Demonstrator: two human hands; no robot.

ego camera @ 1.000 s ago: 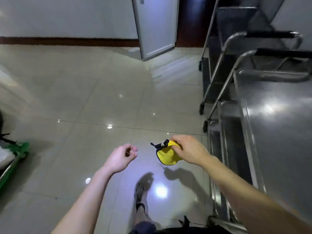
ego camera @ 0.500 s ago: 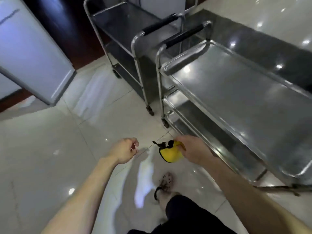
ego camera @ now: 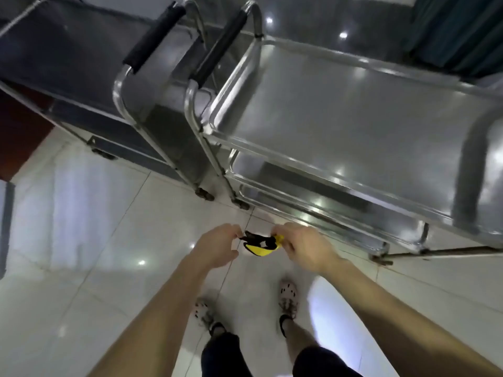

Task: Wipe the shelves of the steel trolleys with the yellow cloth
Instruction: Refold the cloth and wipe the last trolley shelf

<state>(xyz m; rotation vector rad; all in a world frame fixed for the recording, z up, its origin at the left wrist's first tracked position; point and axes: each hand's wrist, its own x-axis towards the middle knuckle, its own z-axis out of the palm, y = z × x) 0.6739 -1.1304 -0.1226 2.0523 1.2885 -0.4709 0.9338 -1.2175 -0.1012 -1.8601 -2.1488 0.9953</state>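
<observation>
You stand on pale, glossy floor tiles [ego camera: 81, 213] that throw back the ceiling lights, facing the long side of the nearest steel trolley [ego camera: 313, 167]. The yellow cloth [ego camera: 260, 247] hangs in the air just in front of that trolley's lowest shelf, touching no part of it. It is soft, bunched into a small wad, and has a black edging. Your left hand [ego camera: 215, 247] pinches the black edge while your right hand [ego camera: 304, 248] grips the yellow bulk, fingers curled round it. My guess is that you are pulling the two ends apart to open the wad into a flat pad before it meets metal. The trolley's top shelf [ego camera: 340, 112] is a bare sheet of brushed steel with a raised, rounded rim, so expect the cloth to slide easily and catch at the corners. Two more shelves sit below it, less easy to reach. Its bent tube handle carries a black foam grip [ego camera: 220, 47], and a second, darker trolley [ego camera: 81, 63] is parked just beyond that handle end.
</observation>
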